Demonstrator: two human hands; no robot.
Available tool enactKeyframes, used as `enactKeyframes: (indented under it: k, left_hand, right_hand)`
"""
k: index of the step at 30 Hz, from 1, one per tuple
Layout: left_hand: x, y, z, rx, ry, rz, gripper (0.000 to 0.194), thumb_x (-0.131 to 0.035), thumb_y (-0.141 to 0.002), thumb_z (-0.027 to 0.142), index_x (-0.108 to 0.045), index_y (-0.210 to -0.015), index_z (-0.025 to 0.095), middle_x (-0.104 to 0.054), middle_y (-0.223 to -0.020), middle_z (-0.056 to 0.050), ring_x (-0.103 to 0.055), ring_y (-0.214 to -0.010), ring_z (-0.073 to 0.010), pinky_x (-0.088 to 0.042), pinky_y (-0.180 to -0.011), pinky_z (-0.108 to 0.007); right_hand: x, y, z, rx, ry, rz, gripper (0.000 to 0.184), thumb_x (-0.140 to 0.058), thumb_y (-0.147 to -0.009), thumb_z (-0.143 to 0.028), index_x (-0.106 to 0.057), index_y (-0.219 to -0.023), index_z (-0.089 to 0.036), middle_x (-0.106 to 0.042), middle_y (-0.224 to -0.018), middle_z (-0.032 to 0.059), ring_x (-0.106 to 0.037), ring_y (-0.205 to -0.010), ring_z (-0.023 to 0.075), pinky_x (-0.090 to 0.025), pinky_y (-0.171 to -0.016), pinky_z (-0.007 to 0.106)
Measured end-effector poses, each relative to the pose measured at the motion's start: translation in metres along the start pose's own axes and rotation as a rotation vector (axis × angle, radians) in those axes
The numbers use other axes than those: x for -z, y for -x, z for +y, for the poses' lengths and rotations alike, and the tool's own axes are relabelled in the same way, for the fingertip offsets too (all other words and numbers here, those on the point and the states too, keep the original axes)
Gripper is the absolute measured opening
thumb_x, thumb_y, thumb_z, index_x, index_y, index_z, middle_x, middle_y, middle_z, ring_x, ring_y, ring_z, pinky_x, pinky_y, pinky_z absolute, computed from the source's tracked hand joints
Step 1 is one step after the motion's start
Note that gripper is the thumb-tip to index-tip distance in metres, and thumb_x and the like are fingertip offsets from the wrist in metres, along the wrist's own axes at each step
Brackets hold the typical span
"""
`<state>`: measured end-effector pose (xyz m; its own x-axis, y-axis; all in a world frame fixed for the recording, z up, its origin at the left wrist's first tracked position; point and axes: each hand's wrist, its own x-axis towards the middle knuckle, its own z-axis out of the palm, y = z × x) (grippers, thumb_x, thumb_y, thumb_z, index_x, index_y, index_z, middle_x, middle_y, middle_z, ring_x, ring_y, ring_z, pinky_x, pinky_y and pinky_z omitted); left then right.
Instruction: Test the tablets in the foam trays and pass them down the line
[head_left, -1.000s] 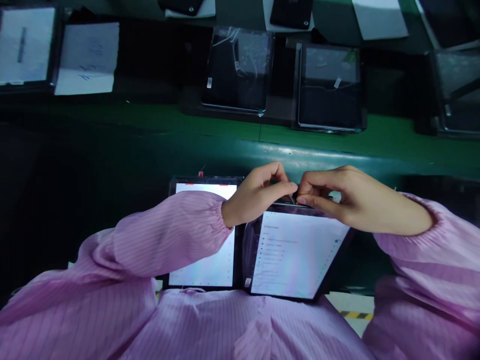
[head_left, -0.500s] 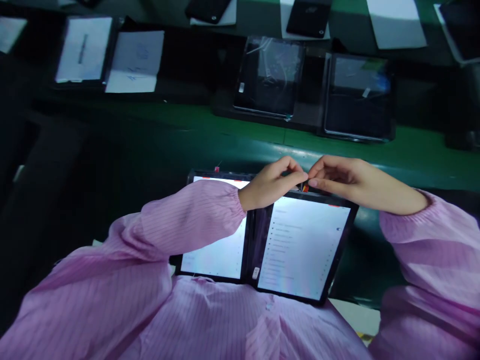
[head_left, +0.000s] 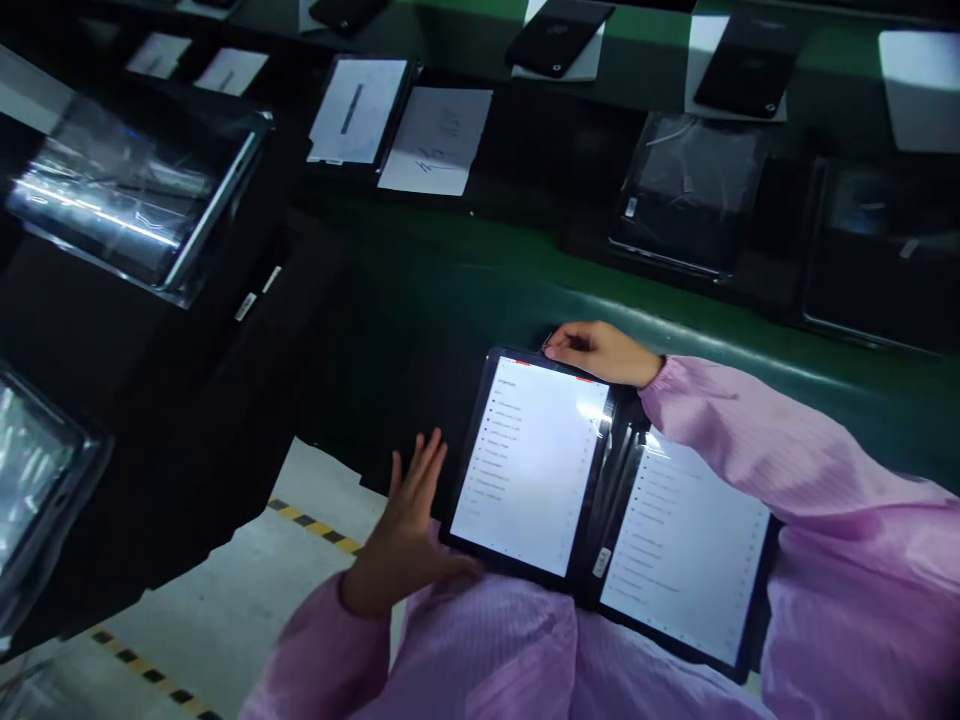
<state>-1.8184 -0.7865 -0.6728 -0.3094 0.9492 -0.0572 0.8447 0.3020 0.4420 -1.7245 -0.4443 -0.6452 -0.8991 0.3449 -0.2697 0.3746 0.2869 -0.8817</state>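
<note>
Two tablets with lit white list screens lie side by side in front of me, the left tablet [head_left: 532, 470] and the right tablet [head_left: 686, 550]. At the top edge of the left one, my right hand [head_left: 606, 353] is closed in a pinch. A tiny dark item shows by its fingertips, too small to name. My left hand [head_left: 409, 525] is open with fingers spread, beside the left tablet's lower left side. Its thumb reaches the tablet's bottom corner; contact is unclear. My right sleeve covers the upper part of the right tablet.
Tablets in clear film lie around: one at left [head_left: 135, 190], one at lower left [head_left: 37, 480], one beyond my hands [head_left: 690, 195]. A handwritten paper sheet [head_left: 439, 140] and several dark devices on white sheets lie farther back. Striped tape [head_left: 315, 525] marks the floor.
My hands have parted from their shared pinch above the right tablet. The left hand has moved down-left and opened; the right has shifted to the left tablet's top edge. The view has swung left.
</note>
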Motion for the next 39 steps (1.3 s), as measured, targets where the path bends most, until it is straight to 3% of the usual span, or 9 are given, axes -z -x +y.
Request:
enactKeyframes:
  k: [6,16,26,29,31,33,35,36,39]
  left_hand:
    - [-0.025,0.007,-0.016,-0.075,-0.06,0.049,0.123,-0.066,-0.067,0.079,-0.011,-0.159,0.017,-0.015,-0.162,-0.028,-0.02,-0.149,-0.0474,-0.022,-0.114,-0.072]
    - [-0.042,0.01,-0.026,-0.079,-0.134,0.087,0.116,-0.058,-0.07,0.083,-0.024,-0.157,0.014,-0.017,-0.161,-0.028,-0.019,-0.15,-0.0465,-0.017,-0.116,-0.07]
    - [-0.029,0.002,-0.017,-0.058,-0.078,0.052,0.118,-0.064,-0.072,0.076,-0.011,-0.159,0.017,-0.012,-0.162,-0.028,-0.016,-0.15,-0.047,-0.018,-0.115,-0.073]
    - [-0.017,0.0,-0.011,-0.024,-0.047,-0.033,0.119,-0.066,-0.074,0.072,-0.002,-0.159,0.019,-0.007,-0.163,-0.027,-0.009,-0.151,-0.0462,-0.016,-0.114,-0.075]
    - [-0.009,-0.006,-0.002,0.011,-0.034,-0.044,0.128,-0.068,-0.069,0.076,0.006,-0.159,0.02,-0.002,-0.164,-0.027,-0.003,-0.151,-0.0474,-0.013,-0.113,-0.078]
    - [-0.005,-0.016,0.014,0.007,-0.032,0.002,0.136,-0.067,-0.065,0.08,0.013,-0.158,0.021,0.004,-0.164,-0.027,0.003,-0.15,-0.0483,-0.008,-0.112,-0.079]
    - [-0.006,-0.03,0.038,-0.081,-0.018,0.024,0.138,-0.065,-0.065,0.081,0.018,-0.156,0.02,0.007,-0.163,-0.027,0.008,-0.15,-0.0463,-0.006,-0.114,-0.077]
    - [-0.009,-0.038,0.052,-0.149,0.001,-0.001,0.138,-0.065,-0.066,0.08,0.021,-0.155,0.019,0.007,-0.163,-0.028,0.009,-0.15,-0.0447,-0.008,-0.116,-0.075]
    - [-0.024,-0.054,0.095,-0.354,0.041,-0.174,0.146,-0.068,-0.064,0.079,0.031,-0.151,0.016,0.005,-0.161,-0.03,0.008,-0.151,-0.0417,-0.015,-0.119,-0.07]
  right_hand:
    - [-0.011,-0.014,0.004,-0.036,-0.131,0.03,0.041,-0.07,-0.068,-0.057,-0.055,-0.069,-0.02,-0.051,-0.06,-0.0049,-0.045,-0.057,0.0086,-0.036,-0.057,0.025]
    - [-0.006,-0.02,0.0,-0.177,-0.26,-0.061,0.048,-0.081,-0.06,-0.057,-0.055,-0.068,-0.018,-0.054,-0.058,-0.0057,-0.046,-0.052,0.0067,-0.035,-0.05,0.022]
    - [-0.007,-0.028,-0.001,-0.221,-0.407,0.021,0.035,-0.085,-0.056,-0.039,-0.061,-0.068,-0.017,-0.064,-0.067,-0.0019,-0.057,-0.062,0.0091,-0.047,-0.063,0.025]
    - [0.01,-0.025,-0.005,-0.177,-0.4,0.18,0.027,-0.08,-0.066,-0.033,-0.057,-0.07,-0.018,-0.064,-0.07,-0.0004,-0.058,-0.065,0.0106,-0.05,-0.07,0.028]
    - [0.035,0.001,-0.002,-0.128,-0.346,0.432,0.018,-0.073,-0.073,-0.027,-0.057,-0.076,-0.019,-0.064,-0.077,0.0007,-0.058,-0.07,0.0113,-0.049,-0.077,0.031]
    - [0.062,0.052,0.012,-0.126,-0.235,0.739,0.011,-0.067,-0.076,-0.021,-0.057,-0.08,-0.021,-0.062,-0.083,0.0018,-0.057,-0.077,0.0118,-0.046,-0.084,0.032]
    - [0.08,0.118,0.039,-0.272,-0.041,1.009,0.009,-0.066,-0.077,-0.023,-0.057,-0.075,-0.023,-0.061,-0.083,0.004,-0.057,-0.081,0.0151,-0.043,-0.086,0.034]
    - [0.083,0.152,0.056,-0.413,0.053,1.09,0.01,-0.064,-0.076,-0.026,-0.055,-0.072,-0.025,-0.061,-0.083,0.0044,-0.058,-0.084,0.0172,-0.043,-0.087,0.035]
    - [0.075,0.229,0.105,-0.621,0.096,1.072,0.017,-0.071,-0.068,-0.028,-0.054,-0.065,-0.026,-0.058,-0.074,0.008,-0.057,-0.087,0.0289,-0.041,-0.086,0.048]
